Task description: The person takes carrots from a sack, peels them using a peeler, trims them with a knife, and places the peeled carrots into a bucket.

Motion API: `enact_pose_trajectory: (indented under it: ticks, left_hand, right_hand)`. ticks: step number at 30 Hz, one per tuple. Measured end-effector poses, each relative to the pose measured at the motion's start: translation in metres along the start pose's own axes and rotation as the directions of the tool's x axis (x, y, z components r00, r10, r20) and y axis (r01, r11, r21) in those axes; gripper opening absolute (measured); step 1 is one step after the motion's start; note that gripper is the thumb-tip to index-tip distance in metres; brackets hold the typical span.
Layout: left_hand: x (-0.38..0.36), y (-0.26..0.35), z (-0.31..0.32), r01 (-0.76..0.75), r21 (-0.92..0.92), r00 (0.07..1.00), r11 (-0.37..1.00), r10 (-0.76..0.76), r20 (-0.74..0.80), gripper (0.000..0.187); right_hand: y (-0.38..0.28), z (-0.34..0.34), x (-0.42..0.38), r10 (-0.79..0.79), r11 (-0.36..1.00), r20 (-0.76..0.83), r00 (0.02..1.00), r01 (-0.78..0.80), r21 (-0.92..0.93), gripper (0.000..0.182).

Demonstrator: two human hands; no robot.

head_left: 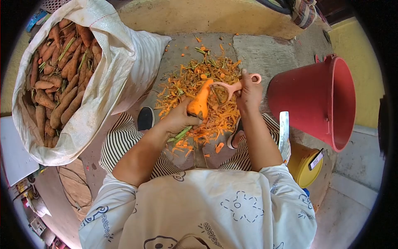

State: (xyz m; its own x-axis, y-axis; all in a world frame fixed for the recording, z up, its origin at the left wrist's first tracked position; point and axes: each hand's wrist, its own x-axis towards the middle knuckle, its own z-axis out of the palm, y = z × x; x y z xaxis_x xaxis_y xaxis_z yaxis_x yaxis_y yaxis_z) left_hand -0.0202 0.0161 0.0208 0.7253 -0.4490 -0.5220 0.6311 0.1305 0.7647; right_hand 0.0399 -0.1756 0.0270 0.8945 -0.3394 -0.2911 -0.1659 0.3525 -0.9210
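Observation:
My left hand (181,119) is wrapped round the lower end of an orange carrot (200,101), with green stalks (181,133) sticking out below the palm. Most of the carrot shows bright orange, with a darker patch near my fingers. In my right hand (250,92) is a pink peeler (233,88), its head close to the carrot's upper tip. Whether the blade touches the carrot I cannot tell. Under both hands, a heap of orange peelings and green scraps (224,116) lies spread on the floor.
A white sack (124,54) full of unpeeled carrots (62,83) stands at the left. To the right a red bucket (300,99) lies tilted, with a yellow container (304,168) bearing a phone (316,159) nearer me. A low wall (178,18) runs behind the peelings.

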Motion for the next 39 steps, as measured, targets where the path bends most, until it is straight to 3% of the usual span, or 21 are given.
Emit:
enact_pose_trajectory:
  ticks: [1, 3, 5, 8, 9, 11, 12, 14, 16, 18, 19, 23, 26, 29, 32, 35, 38, 39]
  left_hand:
    - [0.002, -0.002, -0.001, -0.020, 0.020, 0.999, 1.000, 0.020, -0.025, 0.066]
    - [0.009, -0.009, -0.003, -0.059, 0.057, 0.995, 0.997, 0.063, -0.073, 0.065]
    - [0.011, -0.009, -0.004, -0.061, 0.074, 0.998, 0.995, 0.063, -0.020, 0.063]
    - [0.008, 0.000, 0.000, -0.002, 0.074, 1.000, 0.997, 0.003, -0.012, 0.062]
    - [0.007, 0.003, 0.001, 0.024, 0.067, 1.000, 0.997, -0.022, -0.020, 0.062]
    - [0.014, -0.004, 0.000, -0.096, 0.079, 0.994, 0.992, 0.099, -0.039, 0.063]
    - [0.017, -0.006, 0.000, -0.157, 0.086, 0.986, 0.984, 0.162, -0.047, 0.063]
    - [0.009, -0.004, 0.000, -0.113, 0.205, 0.993, 0.972, 0.118, -0.014, 0.066]
    - [0.000, 0.006, -0.002, -0.056, 0.240, 0.998, 0.969, 0.052, 0.022, 0.070]
    - [-0.009, 0.013, -0.002, 0.030, 0.174, 0.995, 0.984, -0.046, 0.087, 0.074]
    - [-0.006, 0.008, -0.004, -0.072, 0.160, 0.996, 0.985, 0.064, 0.054, 0.074]
    - [-0.008, 0.010, 0.001, -0.219, 0.051, 0.976, 0.974, 0.219, 0.015, 0.076]
    - [-0.016, 0.017, 0.003, -0.355, 0.318, 0.918, 0.879, 0.392, -0.061, 0.075]
    - [-0.017, 0.017, 0.002, -0.424, 0.692, 0.769, 0.584, 0.635, -0.065, 0.074]
    - [-0.016, 0.010, 0.002, -0.400, 0.796, 0.675, 0.454, 0.733, -0.079, 0.073]
    - [-0.023, 0.018, 0.004, -0.323, 0.782, 0.809, 0.532, 0.584, -0.063, 0.072]
    - [-0.029, 0.015, 0.009, -0.350, 0.601, 0.876, 0.719, 0.478, -0.061, 0.074]
    - [-0.030, 0.014, 0.010, -0.363, 0.608, 0.881, 0.706, 0.473, -0.023, 0.073]
  right_hand:
    - [-0.006, 0.001, -0.001, -0.001, 0.996, 0.016, 1.000, 0.000, 0.084, 0.021]
    - [-0.005, 0.015, -0.022, 0.065, 0.995, 0.074, 0.995, -0.071, 0.070, 0.023]
    - [0.002, 0.017, -0.031, 0.091, 0.994, 0.182, 0.979, -0.099, 0.035, 0.025]
    - [0.007, 0.009, -0.017, 0.068, 0.997, 0.145, 0.987, -0.062, -0.047, 0.025]
    - [0.005, 0.010, -0.018, 0.033, 0.997, 0.150, 0.988, -0.023, -0.071, 0.025]
    - [-0.003, 0.010, -0.023, -0.032, 0.991, 0.158, 0.987, 0.052, -0.122, 0.026]
    - [-0.005, 0.009, -0.019, -0.145, 0.967, 0.089, 0.985, 0.160, -0.198, 0.025]
    - [-0.011, 0.001, -0.003, -0.378, 0.866, -0.017, 0.926, 0.347, -0.361, 0.025]
    - [-0.028, -0.015, 0.015, -0.223, 0.974, -0.205, 0.953, 0.213, -0.072, 0.023]
    - [-0.041, -0.014, 0.001, -0.223, 0.973, -0.166, 0.960, 0.229, 0.013, 0.021]
    - [-0.044, -0.008, -0.010, -0.217, 0.975, -0.163, 0.962, 0.222, 0.008, 0.021]
    - [-0.048, 0.004, -0.040, -0.263, 0.956, -0.035, 0.964, 0.265, 0.125, 0.023]
    - [-0.046, 0.001, -0.053, -0.247, 0.962, -0.029, 0.969, 0.249, 0.116, 0.024]
    - [-0.038, -0.008, -0.062, -0.226, 0.970, -0.069, 0.972, 0.231, 0.073, 0.023]
    - [-0.042, -0.016, -0.079, -0.193, 0.981, -0.014, 0.981, 0.194, 0.020, 0.025]
    - [-0.047, -0.017, -0.087, -0.258, 0.965, -0.011, 0.966, 0.258, -0.040, 0.021]
    - [-0.055, -0.008, -0.097, -0.291, 0.957, 0.027, 0.956, 0.290, 0.027, 0.017]
    - [-0.056, -0.004, -0.098, -0.285, 0.958, 0.035, 0.958, 0.284, 0.043, 0.017]
